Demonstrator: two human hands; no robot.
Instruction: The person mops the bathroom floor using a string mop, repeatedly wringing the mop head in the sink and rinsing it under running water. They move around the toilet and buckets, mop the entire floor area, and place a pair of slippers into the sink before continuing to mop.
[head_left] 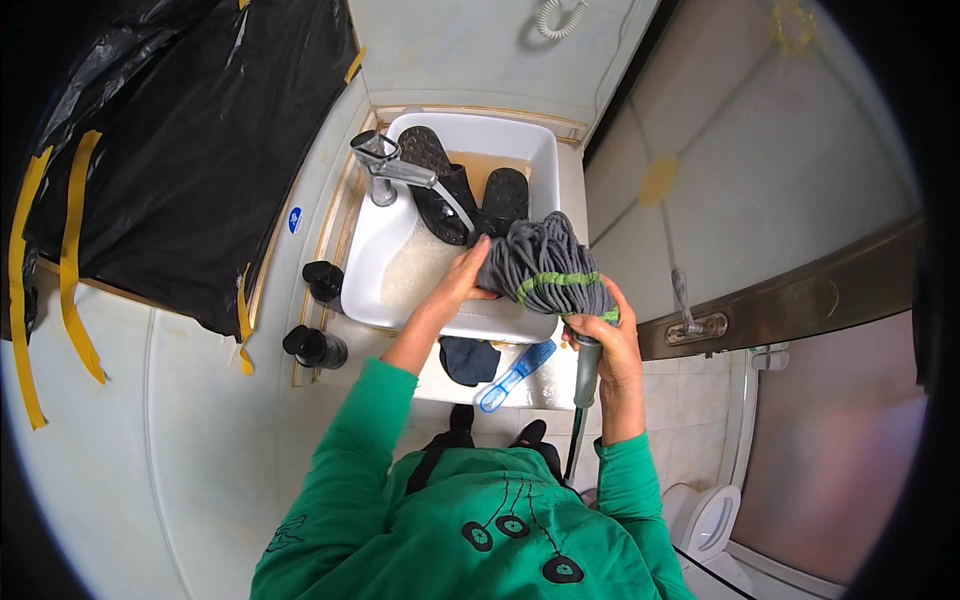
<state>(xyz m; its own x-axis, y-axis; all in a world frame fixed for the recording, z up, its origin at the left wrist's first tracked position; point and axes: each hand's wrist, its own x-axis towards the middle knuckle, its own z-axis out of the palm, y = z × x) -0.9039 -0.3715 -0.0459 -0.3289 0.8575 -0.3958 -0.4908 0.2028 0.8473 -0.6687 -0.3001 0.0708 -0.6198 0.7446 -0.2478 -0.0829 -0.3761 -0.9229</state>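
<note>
A mop (548,270) with grey string strands and green bands is held over the front right of the white sink (372,290). My right hand (612,335) is closed round its head where the strands meet the handle, which slants down beside my body. My left hand (462,278) is pressed to the loose strand ends, its fingers partly hidden behind them. Just beyond the mop, a stream of water runs from the chrome faucet (390,170). Two black slippers (430,190) lie in the sink in brownish, foamy water.
On the counter's front edge lie a dark cloth (468,360) and a blue brush (518,375). Two black bottles (316,347) stand left of the sink. A door with a metal handle (690,325) is at the right, with a toilet (712,520) below it. Black plastic sheeting (190,150) hangs at the left.
</note>
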